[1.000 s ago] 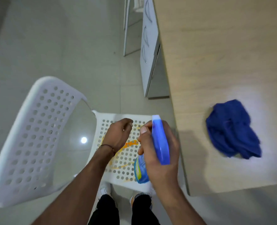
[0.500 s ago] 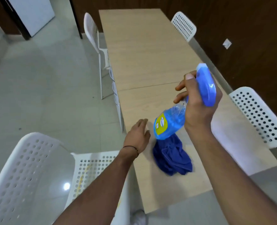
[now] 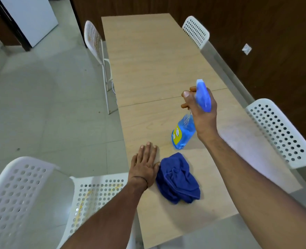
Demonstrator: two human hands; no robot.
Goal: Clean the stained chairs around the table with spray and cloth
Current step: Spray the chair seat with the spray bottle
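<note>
**Spray bottle coming down to the table beside the cloth**

At 7 o'clock, the nearest white perforated chair (image 3: pixel 46 198) is showing yellow-orange streaks (image 3: pixel 87 198) across its seat. The left hand (image 3: pixel 146 166) is lying flat and open on the wooden table (image 3: pixel 148 69), holding nothing, its thumb just touching the crumpled blue cloth (image 3: pixel 178 178) at 5 o'clock; half a second ago it was only reaching over the table edge. The right hand (image 3: pixel 201 112) is gripping the trigger head of the blue spray bottle (image 3: pixel 183 132) at 3 o'clock, and the bottle's base is resting on or just above the table beyond the cloth, lower than before. Its yellow label (image 3: pixel 177 134) is carrying print too small to read. Farther off, three more white chairs are standing at 4, 1 and 11 o'clock.
</note>
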